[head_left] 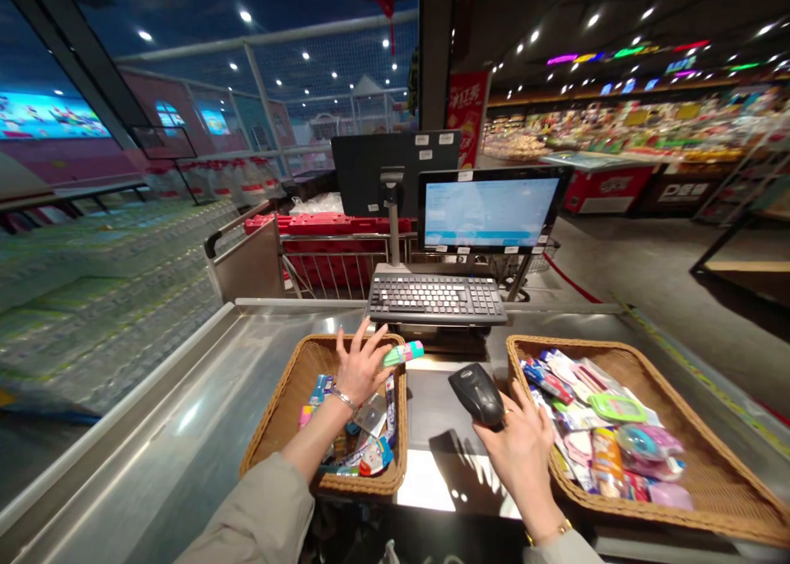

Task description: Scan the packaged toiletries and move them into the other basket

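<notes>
My left hand [361, 366] hovers over the left wicker basket [290, 391] and pinches a small green and pink packet [404, 353] between thumb and fingers, the other fingers spread. My right hand [522, 445] grips a black handheld barcode scanner [478, 393], held over the dark counter strip between the two baskets. The left basket holds several small packaged items [364, 449]. The right wicker basket [709, 457] is piled with several colourful packets [608, 432].
A keyboard [435, 298] sits just beyond the baskets, with a lit monitor [492, 212] and a second dark screen [395, 169] behind it. A steel counter [185, 432] runs to the left. A red shopping basket [327, 226] rests behind the rail. Store shelves stand far right.
</notes>
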`<state>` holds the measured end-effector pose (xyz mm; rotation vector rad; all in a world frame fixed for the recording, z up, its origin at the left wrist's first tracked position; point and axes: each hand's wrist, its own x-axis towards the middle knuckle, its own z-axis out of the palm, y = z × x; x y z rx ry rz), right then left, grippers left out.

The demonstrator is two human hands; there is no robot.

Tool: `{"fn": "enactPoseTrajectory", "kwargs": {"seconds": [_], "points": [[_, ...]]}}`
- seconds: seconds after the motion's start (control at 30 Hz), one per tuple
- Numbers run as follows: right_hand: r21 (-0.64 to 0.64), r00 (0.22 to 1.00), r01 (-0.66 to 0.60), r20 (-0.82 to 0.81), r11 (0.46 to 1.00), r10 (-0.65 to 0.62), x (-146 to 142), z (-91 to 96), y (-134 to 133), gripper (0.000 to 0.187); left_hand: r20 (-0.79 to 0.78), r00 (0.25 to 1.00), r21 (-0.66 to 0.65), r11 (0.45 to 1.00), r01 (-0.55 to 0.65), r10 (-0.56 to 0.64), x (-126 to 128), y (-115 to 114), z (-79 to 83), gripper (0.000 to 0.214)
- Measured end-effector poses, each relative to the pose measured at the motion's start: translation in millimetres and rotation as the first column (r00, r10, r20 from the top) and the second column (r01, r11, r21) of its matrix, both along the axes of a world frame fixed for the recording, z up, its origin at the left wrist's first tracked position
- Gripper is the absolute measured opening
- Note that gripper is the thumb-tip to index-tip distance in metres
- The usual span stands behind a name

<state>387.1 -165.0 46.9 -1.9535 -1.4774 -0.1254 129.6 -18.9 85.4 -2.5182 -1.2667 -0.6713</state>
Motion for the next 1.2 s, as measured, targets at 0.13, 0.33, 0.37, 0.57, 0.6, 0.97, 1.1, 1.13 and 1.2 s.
{"fn": "enactPoseTrajectory", "kwargs": {"seconds": [0.13,0.33,0.37,0.57,0.6,0.97,1.1,1.13,1.2], "points": [[0.019,1.0,-0.004,0.004,1.0,0.004,2.7,1.6,-1.9,0.024,0.006,0.999,0.015,0.999,0.033,-0.033,14.7,1.7,-0.5,0.033],[0.024,1.0,0.003,0.004,1.0,-0.003,6.9,0.6,-5.6,0.022,-0.002,0.996,0.002,0.996,0.085,-0.085,31.6,4.3,-5.4,0.034],[0.019,1.0,0.004,0.003,1.0,-0.005,7.6,0.7,-6.4,0.022,0.005,0.996,0.011,0.995,0.094,-0.095,34.3,4.3,-6.2,0.034],[0.003,1.0,0.021,0.006,1.0,-0.021,10.5,2.3,-11.9,0.024,0.016,0.988,0.061,0.987,0.15,-0.151,50.7,3.1,-9.8,0.035],[0.001,1.0,0.021,0.009,1.0,-0.021,10.8,2.6,-13.0,0.023,0.016,0.987,0.075,0.984,0.16,-0.162,53.7,3.1,-10.3,0.034],[0.038,0.997,0.063,0.044,0.997,-0.065,18.9,1.2,-25.1,0.027,0.032,0.971,0.197,0.954,0.228,-0.239,80.1,2.8,-14.0,0.031],[0.031,0.996,0.074,0.038,0.997,-0.075,21.8,0.8,-28.5,0.027,0.035,0.967,0.199,0.95,0.242,-0.253,84.8,1.5,-12.9,0.03],[0.031,0.996,0.077,0.035,0.997,-0.078,22.3,0.6,-29.3,0.027,0.034,0.966,0.2,0.949,0.245,-0.257,85.8,1.3,-12.8,0.03],[0.035,0.996,0.081,0.031,0.996,-0.083,23.3,-0.4,-30.9,0.027,0.033,0.964,0.199,0.947,0.252,-0.264,87.5,1.0,-12.8,0.031]]}}
